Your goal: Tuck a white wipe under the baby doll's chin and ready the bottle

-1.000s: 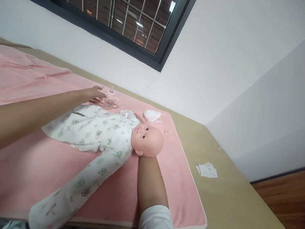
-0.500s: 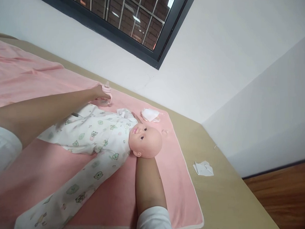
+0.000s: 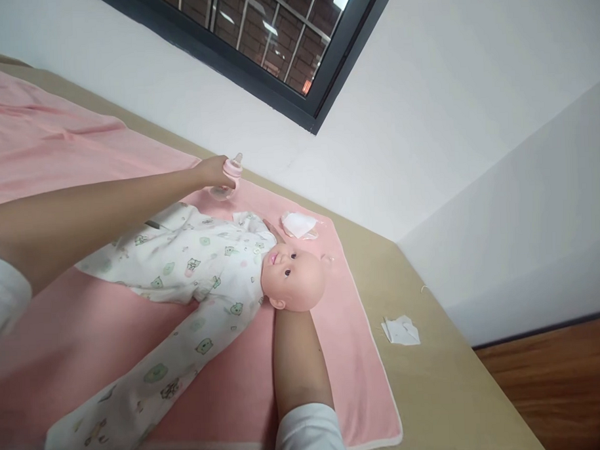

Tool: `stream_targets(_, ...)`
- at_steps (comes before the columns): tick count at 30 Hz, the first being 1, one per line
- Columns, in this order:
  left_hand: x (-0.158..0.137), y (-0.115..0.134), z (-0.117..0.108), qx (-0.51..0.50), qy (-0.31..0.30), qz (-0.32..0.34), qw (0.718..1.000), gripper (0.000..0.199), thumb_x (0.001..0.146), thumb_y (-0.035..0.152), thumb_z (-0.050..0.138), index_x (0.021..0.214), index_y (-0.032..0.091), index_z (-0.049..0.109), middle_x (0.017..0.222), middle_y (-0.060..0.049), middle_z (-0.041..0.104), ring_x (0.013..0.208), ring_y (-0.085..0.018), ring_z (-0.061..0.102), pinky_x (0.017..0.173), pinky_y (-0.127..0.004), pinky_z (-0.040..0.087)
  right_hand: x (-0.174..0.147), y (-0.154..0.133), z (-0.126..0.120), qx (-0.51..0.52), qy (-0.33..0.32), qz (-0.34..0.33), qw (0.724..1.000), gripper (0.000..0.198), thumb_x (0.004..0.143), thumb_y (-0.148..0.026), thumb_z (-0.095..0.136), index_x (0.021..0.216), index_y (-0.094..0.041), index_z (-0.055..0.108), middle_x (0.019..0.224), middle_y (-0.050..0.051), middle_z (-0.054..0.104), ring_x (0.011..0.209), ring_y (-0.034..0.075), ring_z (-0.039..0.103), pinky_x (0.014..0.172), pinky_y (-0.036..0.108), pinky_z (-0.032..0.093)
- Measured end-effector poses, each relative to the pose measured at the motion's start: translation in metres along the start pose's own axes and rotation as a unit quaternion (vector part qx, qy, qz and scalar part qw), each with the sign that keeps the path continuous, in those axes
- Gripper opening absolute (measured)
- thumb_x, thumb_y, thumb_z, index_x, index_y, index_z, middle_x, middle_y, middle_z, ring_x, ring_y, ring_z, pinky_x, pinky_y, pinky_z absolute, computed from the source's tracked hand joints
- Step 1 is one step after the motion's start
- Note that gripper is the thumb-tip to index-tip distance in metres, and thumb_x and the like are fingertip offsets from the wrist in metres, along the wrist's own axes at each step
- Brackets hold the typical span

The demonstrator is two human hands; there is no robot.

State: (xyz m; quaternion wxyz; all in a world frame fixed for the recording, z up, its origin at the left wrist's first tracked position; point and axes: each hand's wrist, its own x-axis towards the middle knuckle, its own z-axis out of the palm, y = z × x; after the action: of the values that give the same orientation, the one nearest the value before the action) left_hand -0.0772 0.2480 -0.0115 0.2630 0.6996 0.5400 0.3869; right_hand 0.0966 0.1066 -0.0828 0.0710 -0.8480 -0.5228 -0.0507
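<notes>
In the head view, my left hand (image 3: 215,172) is closed around a clear baby bottle (image 3: 234,167) with a pink collar and a teat. It holds the bottle tilted, above the far edge of the pink blanket (image 3: 354,380). A bald baby doll (image 3: 302,281) in a white printed outfit lies face up across the blanket. My right arm passes under the doll's head and neck, cradling it. Only a bit of my right hand (image 3: 274,230) shows past the neck, near the doll's far shoulder; the rest is hidden.
A clear packet with white contents (image 3: 298,224) lies on the blanket beyond the doll's head, near a small clear ring-like item (image 3: 327,258). A folded white tissue (image 3: 401,330) rests on the tan tabletop (image 3: 433,378). The wall (image 3: 377,183) and a dark-framed window (image 3: 308,110) stand behind.
My left hand has carried the bottle to the right and slightly up, towards the doll's head end. The doll's head and my right arm have shifted slightly right.
</notes>
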Motion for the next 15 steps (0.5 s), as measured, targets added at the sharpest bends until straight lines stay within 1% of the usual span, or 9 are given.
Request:
stream_targets(1, -0.003, 0.006, -0.002, 0.006, 0.0, 0.003, 1.0, 0.041, 0.046, 0.023, 0.075, 0.085, 0.022, 0.061, 0.079, 0.001, 0.063, 0.083, -0.023, 0.059, 0.068, -0.027, 0.041, 0.0, -0.001, -0.002, -0.145, -0.103, -0.065, 0.982, 0.061, 0.054, -0.057, 0.052, 0.107, -0.036, 0.075, 0.09, 0.006, 0.073, 0.105, 0.044, 0.069, 0.072, 0.054, 0.057)
stream_targets(2, -0.007, 0.011, -0.005, 0.007, -0.002, 0.009, 1.0, 0.045, 0.047, 0.024, 0.073, 0.091, 0.022, 0.061, 0.086, -0.001, 0.064, 0.086, -0.024, 0.06, 0.068, -0.028, 0.042, 0.0, -0.001, -0.002, -0.227, -0.155, -0.117, 0.954, 0.062, 0.056, -0.059, 0.048, 0.108, -0.037, 0.074, 0.09, 0.004, 0.073, 0.102, 0.042, 0.071, 0.069, 0.052, 0.058)
stream_targets(3, -0.012, 0.016, -0.006, -0.002, -0.005, 0.015, 1.0, 0.051, 0.049, 0.025, 0.072, 0.098, 0.022, 0.061, 0.093, -0.002, 0.065, 0.089, -0.025, 0.061, 0.069, -0.028, 0.044, 0.001, -0.001, -0.001, -0.23, -0.136, -0.148, 0.952, 0.06, 0.057, -0.06, 0.046, 0.106, -0.037, 0.075, 0.088, 0.003, 0.073, 0.1, 0.041, 0.071, 0.067, 0.051, 0.058)
stream_targets(5, -0.024, 0.026, -0.008, -0.052, -0.01, 0.024, 0.998, 0.064, 0.05, 0.026, 0.071, 0.113, 0.021, 0.058, 0.105, -0.004, 0.065, 0.092, -0.023, 0.062, 0.069, -0.027, 0.047, 0.004, 0.001, 0.003, -0.019, 0.059, -0.133, 0.989, 0.052, 0.053, -0.061, 0.055, 0.095, -0.039, 0.076, 0.084, 0.003, 0.073, 0.102, 0.042, 0.07, 0.067, 0.051, 0.058)
stream_targets(7, -0.038, 0.034, -0.009, -0.105, -0.016, 0.036, 0.994, 0.072, 0.052, 0.028, 0.072, 0.121, 0.022, 0.056, 0.111, -0.004, 0.065, 0.093, -0.023, 0.063, 0.069, -0.026, 0.049, 0.007, 0.004, 0.009, 0.257, 0.242, -0.071, 0.933, 0.05, 0.043, -0.056, 0.068, 0.09, -0.038, 0.075, 0.088, 0.004, 0.073, 0.112, 0.045, 0.065, 0.072, 0.052, 0.058)
stream_targets(8, -0.046, 0.038, -0.01, -0.126, -0.021, 0.047, 0.991, 0.071, 0.052, 0.029, 0.074, 0.121, 0.022, 0.057, 0.111, -0.004, 0.065, 0.094, -0.023, 0.063, 0.07, -0.026, 0.049, 0.008, 0.007, 0.012, 0.325, 0.26, -0.054, 0.908, 0.055, 0.04, -0.054, 0.071, 0.093, -0.038, 0.074, 0.093, 0.004, 0.073, 0.118, 0.046, 0.061, 0.076, 0.053, 0.058)
stream_targets(10, -0.059, 0.047, -0.013, -0.156, -0.036, 0.069, 0.985, 0.065, 0.053, 0.03, 0.075, 0.116, 0.022, 0.06, 0.107, -0.003, 0.067, 0.097, -0.023, 0.064, 0.072, -0.025, 0.05, 0.008, 0.012, 0.014, 0.345, 0.195, -0.024, 0.918, 0.064, 0.038, -0.052, 0.073, 0.1, -0.037, 0.073, 0.103, 0.006, 0.071, 0.126, 0.048, 0.055, 0.083, 0.056, 0.056)
stream_targets(12, -0.071, 0.056, -0.019, -0.177, -0.053, 0.088, 0.979, 0.062, 0.055, 0.03, 0.077, 0.114, 0.023, 0.061, 0.104, -0.002, 0.068, 0.1, -0.024, 0.064, 0.076, -0.026, 0.051, 0.008, 0.016, 0.013, 0.283, 0.12, 0.051, 0.95, 0.067, 0.036, -0.049, 0.073, 0.102, -0.036, 0.072, 0.106, 0.009, 0.07, 0.125, 0.053, 0.053, 0.088, 0.064, 0.051)
stream_targets(15, -0.082, 0.067, -0.027, -0.178, -0.093, 0.119, 0.972, 0.059, 0.059, 0.034, 0.077, 0.114, 0.023, 0.062, 0.106, -0.001, 0.068, 0.104, -0.025, 0.064, 0.082, -0.029, 0.052, 0.008, 0.024, 0.009, 0.178, 0.05, 0.141, 0.973, 0.062, 0.036, -0.049, 0.071, 0.097, -0.038, 0.073, 0.101, 0.009, 0.069, 0.119, 0.056, 0.055, 0.09, 0.071, 0.045)
